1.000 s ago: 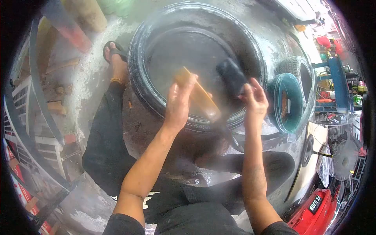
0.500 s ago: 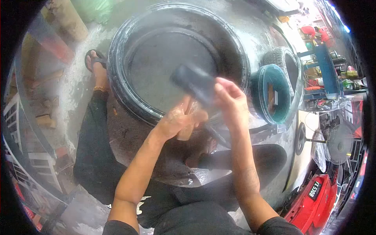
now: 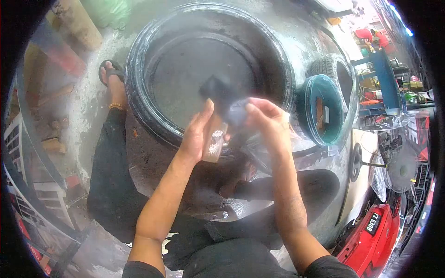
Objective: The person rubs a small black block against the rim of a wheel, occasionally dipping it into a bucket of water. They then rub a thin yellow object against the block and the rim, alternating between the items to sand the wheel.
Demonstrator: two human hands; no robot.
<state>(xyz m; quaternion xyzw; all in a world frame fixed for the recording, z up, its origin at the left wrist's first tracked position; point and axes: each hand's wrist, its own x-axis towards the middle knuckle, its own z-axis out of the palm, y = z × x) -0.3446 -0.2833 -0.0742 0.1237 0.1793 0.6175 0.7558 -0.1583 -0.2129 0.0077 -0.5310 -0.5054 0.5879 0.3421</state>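
Observation:
My left hand is closed around a tan block with a wet, shiny face, its thumb pointing up. Between the fingertips of my right hand is a thin dark sheet, blurred by motion and bent, like sandpaper. It overlaps the upper end of the block in this view. Both hands are over the near rim of a large round black tub, whose inside looks dark and wet.
A teal bucket with small pieces inside stands right of the tub, beside a tire. My sandalled foot is at the tub's left. A red car part with a number plate lies at lower right, near a fan.
The dark sheet has come down towards the block and bent. My left hand has turned, thumb now raised, showing more of the block. My right hand has shifted slightly left.

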